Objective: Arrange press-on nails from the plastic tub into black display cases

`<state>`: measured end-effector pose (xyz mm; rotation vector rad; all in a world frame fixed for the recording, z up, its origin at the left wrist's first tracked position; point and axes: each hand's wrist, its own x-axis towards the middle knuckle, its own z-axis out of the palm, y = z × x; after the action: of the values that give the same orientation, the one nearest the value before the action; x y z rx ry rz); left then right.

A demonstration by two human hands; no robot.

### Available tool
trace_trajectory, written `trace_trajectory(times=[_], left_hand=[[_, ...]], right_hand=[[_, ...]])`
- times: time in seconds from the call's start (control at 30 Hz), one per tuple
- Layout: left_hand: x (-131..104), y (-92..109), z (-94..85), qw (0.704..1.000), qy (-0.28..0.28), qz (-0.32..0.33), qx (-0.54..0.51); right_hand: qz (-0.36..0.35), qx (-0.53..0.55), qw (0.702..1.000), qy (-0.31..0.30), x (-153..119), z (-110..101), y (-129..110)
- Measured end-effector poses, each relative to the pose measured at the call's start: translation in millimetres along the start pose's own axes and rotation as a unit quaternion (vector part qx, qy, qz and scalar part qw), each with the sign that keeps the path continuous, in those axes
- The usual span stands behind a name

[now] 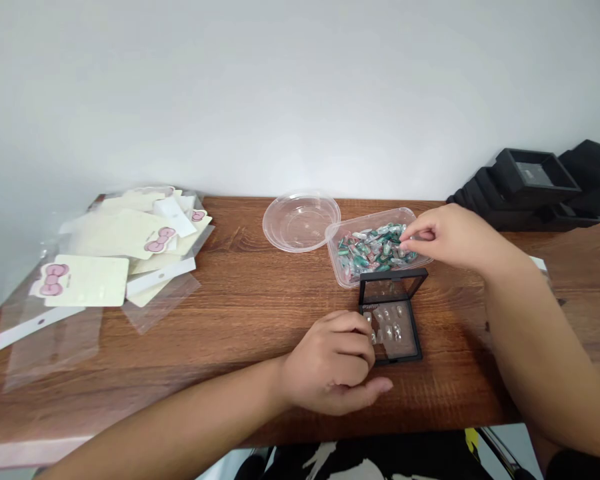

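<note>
Left forearm (180,420) foremost, the left hand (333,363) curls loosely at the left edge of the open black case (417,330) while, behind that case, the right hand (445,230), pinched narrow, best works gently among false nails (373,250) in the clear tub (334,260), neither hold clear to me.

The left fingers (354,345) hide part of the black case (418,340).

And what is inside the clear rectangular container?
The container holds a heap of small nail-shaped pieces, green, clear and pinkish. The right hand hides a small part, and upper pieces cover lower ones.
</note>
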<state>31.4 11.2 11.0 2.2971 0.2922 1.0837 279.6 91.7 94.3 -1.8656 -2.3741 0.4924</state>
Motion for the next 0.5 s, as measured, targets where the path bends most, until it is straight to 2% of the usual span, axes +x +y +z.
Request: trace_trajectory(times=[0.1, 0.3, 0.5], left_hand=[[0, 0, -0.6, 1.000, -0.001, -0.006, -0.002], [0, -3, 0.8, 1.000, -0.002, -0.006, -0.006], [0, -3, 0.6, 1.000, -0.001, -0.009, -0.008]], right_hand=[[0.029, -0.056, 0.996, -0.059, 15, 7, -4], [0.072, -0.136, 0.983, -0.098, 18, 6, -4], [0.070, -0.145, 0.982, -0.102, 21, 10, -7]])
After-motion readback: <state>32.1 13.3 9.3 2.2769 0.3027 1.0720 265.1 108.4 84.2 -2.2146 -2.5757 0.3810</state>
